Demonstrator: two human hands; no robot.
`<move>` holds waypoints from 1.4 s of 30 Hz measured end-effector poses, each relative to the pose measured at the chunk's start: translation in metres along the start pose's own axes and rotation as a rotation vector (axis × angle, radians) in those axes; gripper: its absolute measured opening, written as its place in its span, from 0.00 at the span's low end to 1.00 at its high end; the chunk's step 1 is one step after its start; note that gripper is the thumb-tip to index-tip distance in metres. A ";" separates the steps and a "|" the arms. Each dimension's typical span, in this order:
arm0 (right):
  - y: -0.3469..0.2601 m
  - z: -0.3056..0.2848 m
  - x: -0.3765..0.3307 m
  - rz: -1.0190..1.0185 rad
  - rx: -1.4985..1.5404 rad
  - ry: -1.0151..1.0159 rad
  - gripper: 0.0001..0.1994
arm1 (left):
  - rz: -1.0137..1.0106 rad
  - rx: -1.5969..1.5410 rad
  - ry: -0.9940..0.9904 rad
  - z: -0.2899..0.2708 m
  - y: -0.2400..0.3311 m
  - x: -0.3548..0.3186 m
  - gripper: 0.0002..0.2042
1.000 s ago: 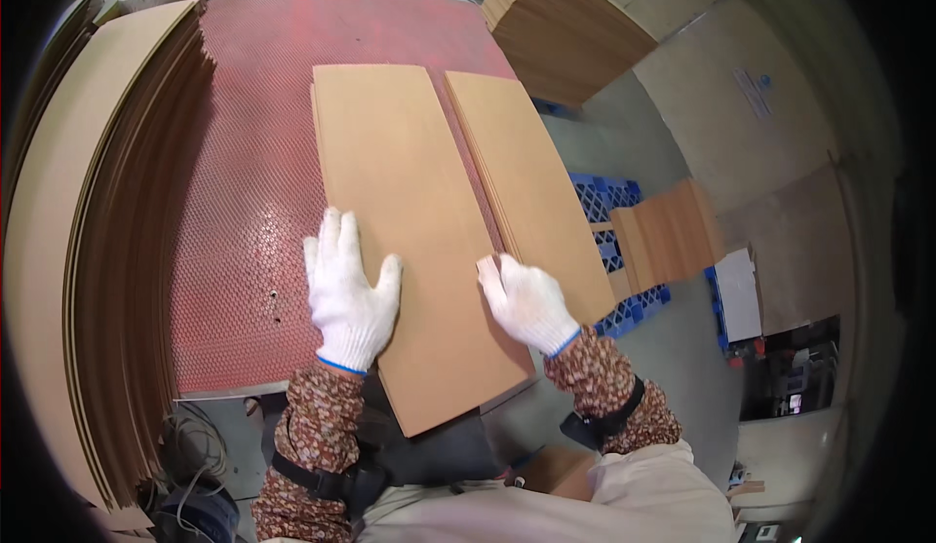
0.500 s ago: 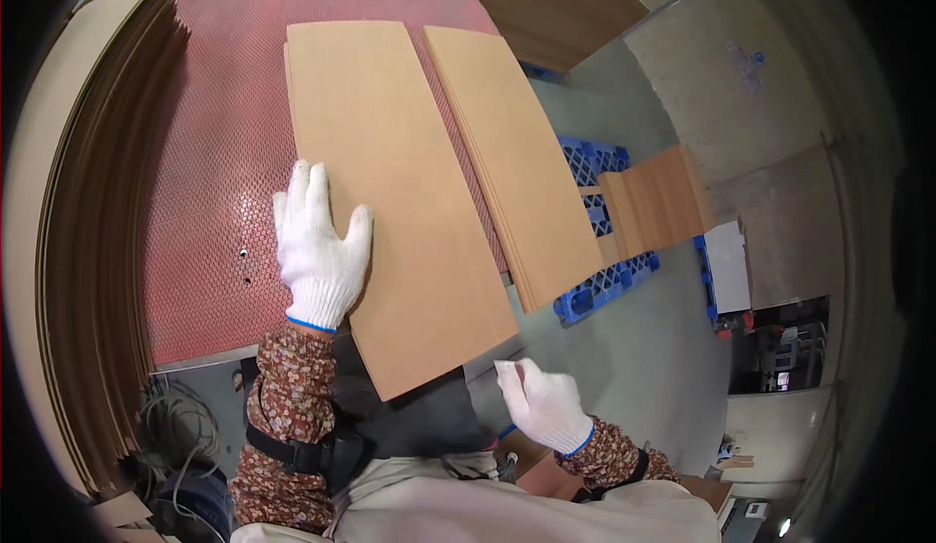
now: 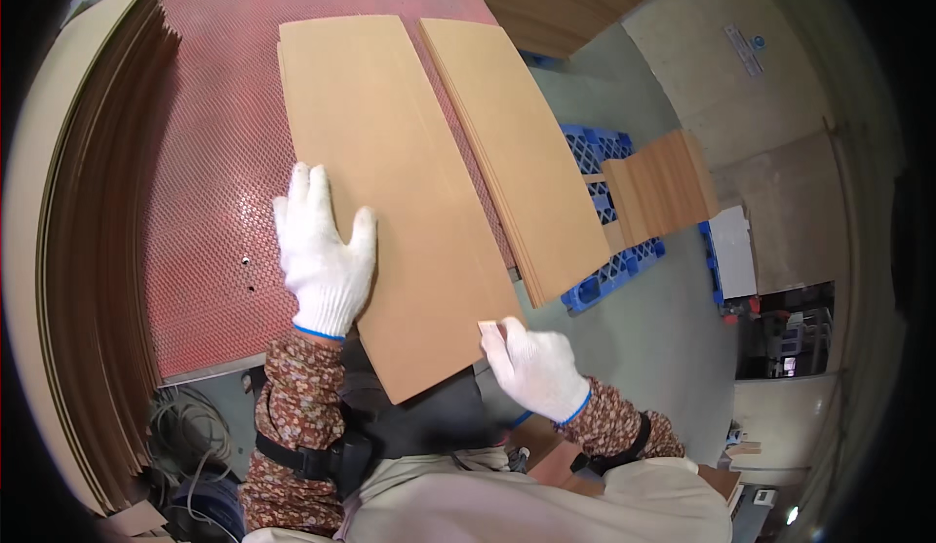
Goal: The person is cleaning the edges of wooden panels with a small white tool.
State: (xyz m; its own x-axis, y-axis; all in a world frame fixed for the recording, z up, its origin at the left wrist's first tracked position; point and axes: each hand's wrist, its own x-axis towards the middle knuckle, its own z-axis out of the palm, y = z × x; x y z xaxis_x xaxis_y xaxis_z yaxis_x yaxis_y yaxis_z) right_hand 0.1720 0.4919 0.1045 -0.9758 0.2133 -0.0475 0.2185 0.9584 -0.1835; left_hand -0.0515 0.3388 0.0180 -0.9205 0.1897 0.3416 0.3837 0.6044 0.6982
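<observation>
Both my hands wear white knitted gloves. My left hand lies along the left edge of a long tan board, fingers stretched out and thumb spread over its face. The board seems to rest on another, whose edge peeks out at the far left. Near the board's right front corner, my right hand pinches a small pale flat piece; its kind is hard to make out. The piece's tip overlaps the board in view; whether it touches cannot be told. A second stack of tan boards lies just to the right.
The boards lie on a red honeycomb-textured table, their front ends overhanging its edge. A tall stack of boards stands at the left. Beyond the table's right side are blue pallets and wood-grain panels. Coiled hoses hang low at left.
My right hand has moved up and slightly left with the pale piece, from beyond the board's front corner to its edge. My left hand stays on the board; the view has shifted slightly.
</observation>
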 end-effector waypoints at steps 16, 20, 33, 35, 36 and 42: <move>-0.004 0.004 0.378 -0.032 -0.009 0.125 0.23 | 0.027 -0.044 -0.025 -0.012 0.008 0.000 0.37; 0.000 0.000 0.437 -0.018 0.002 0.109 0.24 | 0.024 -0.079 -0.040 -0.010 0.009 0.000 0.38; -0.006 -0.002 0.525 0.002 -0.055 0.009 0.24 | -0.037 -0.073 -0.059 -0.016 0.011 -0.001 0.37; -0.003 0.000 0.520 0.002 -0.007 0.039 0.24 | 0.004 -0.110 -0.030 -0.015 0.009 0.000 0.36; -0.002 -0.001 0.514 0.001 -0.012 0.031 0.24 | 0.019 -0.113 -0.029 -0.014 0.009 0.000 0.35; 0.023 0.016 0.451 -0.124 -0.085 0.085 0.24 | 0.024 -0.107 0.029 -0.011 0.008 0.001 0.34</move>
State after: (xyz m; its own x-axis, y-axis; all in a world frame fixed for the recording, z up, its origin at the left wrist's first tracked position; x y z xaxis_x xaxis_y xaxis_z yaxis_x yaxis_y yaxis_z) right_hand -0.2629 0.6074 0.0634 -0.9931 0.1040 0.0544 0.0983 0.9903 -0.0985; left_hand -0.0485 0.3350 0.0306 -0.9091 0.1800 0.3756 0.4125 0.5138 0.7522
